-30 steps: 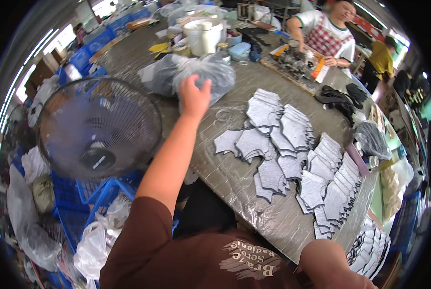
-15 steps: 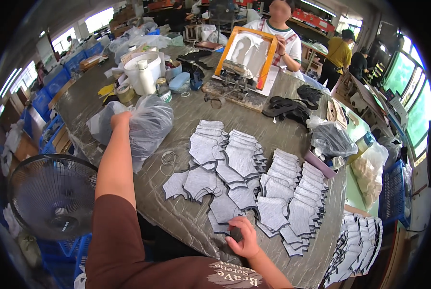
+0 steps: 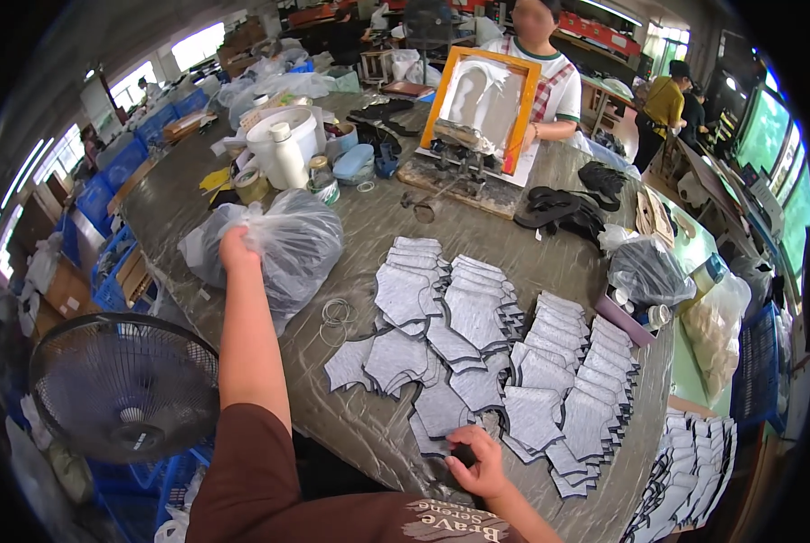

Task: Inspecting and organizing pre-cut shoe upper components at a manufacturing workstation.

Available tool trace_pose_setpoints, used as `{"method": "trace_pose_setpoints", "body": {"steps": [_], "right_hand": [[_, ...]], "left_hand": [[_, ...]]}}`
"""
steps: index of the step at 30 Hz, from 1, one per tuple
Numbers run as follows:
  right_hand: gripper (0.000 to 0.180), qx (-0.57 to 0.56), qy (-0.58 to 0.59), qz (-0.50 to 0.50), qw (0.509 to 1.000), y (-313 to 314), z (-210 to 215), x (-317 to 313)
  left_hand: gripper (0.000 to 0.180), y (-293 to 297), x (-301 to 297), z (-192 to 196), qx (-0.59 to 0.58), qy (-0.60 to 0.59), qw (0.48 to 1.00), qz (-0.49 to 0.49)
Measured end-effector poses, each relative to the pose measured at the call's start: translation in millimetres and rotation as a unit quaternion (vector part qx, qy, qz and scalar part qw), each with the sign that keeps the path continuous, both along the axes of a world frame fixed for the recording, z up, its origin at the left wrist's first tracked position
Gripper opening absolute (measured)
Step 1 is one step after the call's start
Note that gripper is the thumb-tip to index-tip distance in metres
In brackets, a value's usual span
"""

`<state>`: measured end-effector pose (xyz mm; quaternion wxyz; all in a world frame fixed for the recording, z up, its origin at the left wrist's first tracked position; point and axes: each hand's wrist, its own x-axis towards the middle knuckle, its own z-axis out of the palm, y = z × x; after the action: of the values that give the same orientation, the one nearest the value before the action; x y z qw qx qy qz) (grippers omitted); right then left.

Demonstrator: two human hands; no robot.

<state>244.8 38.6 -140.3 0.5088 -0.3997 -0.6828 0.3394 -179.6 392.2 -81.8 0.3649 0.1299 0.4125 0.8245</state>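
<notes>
My left hand (image 3: 238,250) is closed on the gathered top of a translucent plastic bag (image 3: 301,240) with dark contents, left of the table's middle. What lies inside cannot be made out. By the table's near edge, my right hand (image 3: 479,463) hovers with curved fingers, the thumb apart from them and nothing seen in its grasp. It is beside the lowest of the grey, dark-edged fabric pieces (image 3: 441,409), which lie in overlapping rows. A coil of thin rings or cord (image 3: 337,319) rests between the bag and these pieces.
Across the table, a person (image 3: 549,100) stands behind an orange-framed screen (image 3: 522,118) tilted on a hinged base. A white bucket (image 3: 265,140), a white bottle (image 3: 287,156) and tape rolls (image 3: 251,185) stand behind the bag. A fan (image 3: 124,389) is at left, black straps (image 3: 558,210) at right.
The whole view has shifted, so things sit slightly lower and further right. The other person's hand has moved down along the screen frame. My left hand keeps its grip on the bag.
</notes>
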Motion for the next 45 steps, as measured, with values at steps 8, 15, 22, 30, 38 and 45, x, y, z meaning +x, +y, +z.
{"method": "trace_pose_setpoints", "body": {"steps": [8,15,22,30,38,45], "right_hand": [[0.021,-0.038,-0.011,-0.032,0.999,-9.8,-5.2,14.6],[0.018,-0.011,0.019,-0.007,1.000,-6.4,-16.0,14.1],[0.017,-0.049,0.019,-0.043,0.998,-5.8,-9.9,18.5],[0.017,-0.046,0.025,-0.040,0.998,-1.5,-4.4,12.4],[0.018,-0.059,0.004,-0.051,0.997,-2.8,-0.5,18.7],[0.017,-0.081,0.007,-0.052,0.995,-4.7,-4.5,20.3]], "left_hand": [[0.022,5.3,5.4,-2.1,0.074,0.135,0.984,0.086],[0.035,-23.0,34.6,60.0,0.082,0.241,0.957,0.136],[0.030,-0.3,41.7,56.2,0.109,0.342,0.915,0.182],[0.054,-45.6,70.3,85.2,-0.243,0.589,0.750,0.180],[0.031,-138.8,235.0,-6.0,0.151,0.782,0.584,-0.160],[0.025,-90.3,159.5,-55.3,0.097,0.766,0.614,-0.165]]}}
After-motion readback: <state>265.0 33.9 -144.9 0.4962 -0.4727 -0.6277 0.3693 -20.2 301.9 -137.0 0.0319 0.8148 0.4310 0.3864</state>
